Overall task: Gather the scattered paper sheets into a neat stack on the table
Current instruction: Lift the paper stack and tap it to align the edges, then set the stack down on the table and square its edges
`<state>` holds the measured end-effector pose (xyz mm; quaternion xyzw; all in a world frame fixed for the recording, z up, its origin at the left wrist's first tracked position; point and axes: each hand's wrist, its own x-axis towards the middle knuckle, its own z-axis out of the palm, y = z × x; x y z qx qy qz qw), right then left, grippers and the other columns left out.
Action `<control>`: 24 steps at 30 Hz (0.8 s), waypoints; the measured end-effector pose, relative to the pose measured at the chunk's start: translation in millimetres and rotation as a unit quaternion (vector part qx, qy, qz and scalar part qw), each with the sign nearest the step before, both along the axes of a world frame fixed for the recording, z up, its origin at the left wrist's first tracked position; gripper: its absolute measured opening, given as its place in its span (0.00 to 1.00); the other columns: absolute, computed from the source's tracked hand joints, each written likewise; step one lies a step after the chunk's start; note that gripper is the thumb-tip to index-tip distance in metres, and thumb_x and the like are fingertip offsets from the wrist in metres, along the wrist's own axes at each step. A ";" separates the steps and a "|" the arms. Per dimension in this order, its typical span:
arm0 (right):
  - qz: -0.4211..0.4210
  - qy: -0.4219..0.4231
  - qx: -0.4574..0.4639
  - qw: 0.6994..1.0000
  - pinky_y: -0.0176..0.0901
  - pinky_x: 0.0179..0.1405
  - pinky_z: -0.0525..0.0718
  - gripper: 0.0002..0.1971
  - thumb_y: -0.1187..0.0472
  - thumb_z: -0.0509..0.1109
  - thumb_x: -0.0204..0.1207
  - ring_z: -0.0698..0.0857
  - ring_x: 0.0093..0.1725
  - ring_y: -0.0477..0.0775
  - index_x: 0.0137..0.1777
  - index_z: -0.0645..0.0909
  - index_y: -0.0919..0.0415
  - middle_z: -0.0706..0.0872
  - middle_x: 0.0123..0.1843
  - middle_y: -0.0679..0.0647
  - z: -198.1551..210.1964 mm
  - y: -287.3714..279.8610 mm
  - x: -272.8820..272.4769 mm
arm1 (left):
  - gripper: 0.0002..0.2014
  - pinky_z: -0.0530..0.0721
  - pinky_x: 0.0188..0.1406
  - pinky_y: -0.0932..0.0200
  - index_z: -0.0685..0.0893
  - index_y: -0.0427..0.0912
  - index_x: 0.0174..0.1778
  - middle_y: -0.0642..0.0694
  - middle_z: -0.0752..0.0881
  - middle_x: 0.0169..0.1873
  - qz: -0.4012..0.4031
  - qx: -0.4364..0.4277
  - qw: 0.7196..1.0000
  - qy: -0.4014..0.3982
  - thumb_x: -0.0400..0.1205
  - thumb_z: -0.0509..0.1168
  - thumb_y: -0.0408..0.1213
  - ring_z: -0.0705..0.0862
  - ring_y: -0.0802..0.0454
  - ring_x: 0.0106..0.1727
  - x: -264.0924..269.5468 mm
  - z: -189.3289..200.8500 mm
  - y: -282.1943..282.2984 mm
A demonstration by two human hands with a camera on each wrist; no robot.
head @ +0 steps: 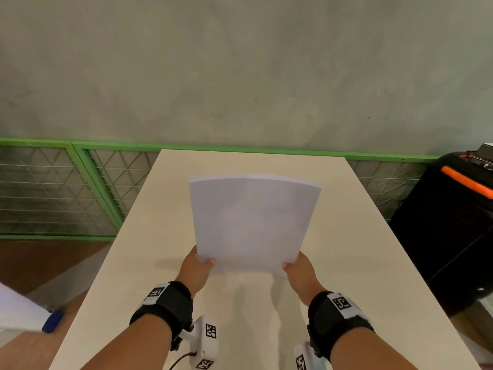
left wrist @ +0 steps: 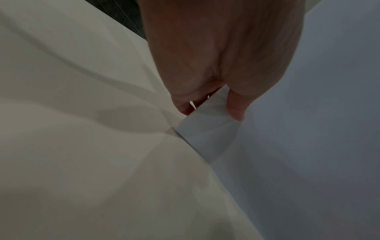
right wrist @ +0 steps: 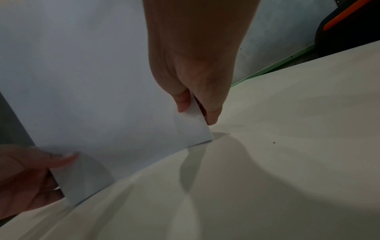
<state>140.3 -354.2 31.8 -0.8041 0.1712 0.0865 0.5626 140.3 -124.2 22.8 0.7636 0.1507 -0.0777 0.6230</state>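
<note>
Currently we hold the paper sheets (head: 253, 222) upright, bottom edge on the counter (head: 360, 263); left hand (head: 196, 268) and right hand (head: 301, 271) pinch the lower corners. Risk: the bowed top may flop or fan out if either pinch loosens.

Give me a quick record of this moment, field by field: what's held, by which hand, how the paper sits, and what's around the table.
held item: stack of white paper sheets
left hand: pinches the stack's lower left corner
right hand: pinches the lower right corner
stack pose: upright, bottom edge at the table, top curving away from the person
loose sheets on the table: none visible
beyond the table: green mesh fence, black case with orange trim at right
</note>
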 end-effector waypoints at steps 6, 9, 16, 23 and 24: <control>0.004 0.034 -0.035 0.999 0.41 0.41 0.73 0.13 0.77 0.55 0.74 0.77 0.47 0.59 0.49 0.75 0.61 0.80 0.40 0.53 -16.5 -0.8 -0.4 | 0.21 0.70 0.60 0.59 0.72 0.34 0.74 0.35 0.80 0.68 -0.013 0.062 0.997 0.048 0.82 0.58 0.25 0.77 0.39 0.70 -1.5 -18.4 1.7; 0.001 0.029 -0.039 0.999 0.42 0.46 0.74 0.15 0.77 0.55 0.73 0.77 0.49 0.59 0.54 0.77 0.63 0.81 0.45 0.56 -19.1 -1.0 -0.1 | 0.21 0.70 0.60 0.60 0.72 0.34 0.73 0.35 0.80 0.68 -0.016 0.080 0.996 0.047 0.82 0.58 0.25 0.78 0.41 0.66 -1.9 -18.6 2.5; 0.023 0.058 -0.080 0.995 0.42 0.51 0.75 0.16 0.76 0.56 0.74 0.78 0.51 0.57 0.58 0.77 0.64 0.80 0.50 0.56 -22.7 -4.9 1.8 | 0.20 0.74 0.68 0.54 0.71 0.33 0.71 0.37 0.79 0.66 -0.039 0.094 0.992 0.081 0.83 0.58 0.28 0.77 0.39 0.69 -4.4 -19.7 4.7; 0.099 0.159 -0.196 0.963 0.30 0.20 0.55 0.17 0.70 0.62 0.56 0.75 0.29 0.52 0.22 0.54 0.57 0.77 0.29 0.61 -24.9 5.3 -1.6 | 0.09 0.84 0.20 0.64 0.74 0.37 0.59 0.36 0.78 0.55 -0.034 0.017 0.977 0.208 0.83 0.57 0.29 0.80 0.43 0.50 -8.4 -14.5 -4.5; 0.114 0.153 -0.257 0.947 0.32 0.23 0.52 0.19 0.71 0.62 0.66 0.75 0.34 0.53 0.24 0.55 0.57 0.78 0.34 0.63 -26.7 -2.9 -1.6 | 0.12 0.83 0.19 0.63 0.73 0.36 0.62 0.36 0.78 0.57 -0.023 0.013 0.978 0.208 0.82 0.57 0.28 0.79 0.42 0.52 -8.6 -15.1 -6.0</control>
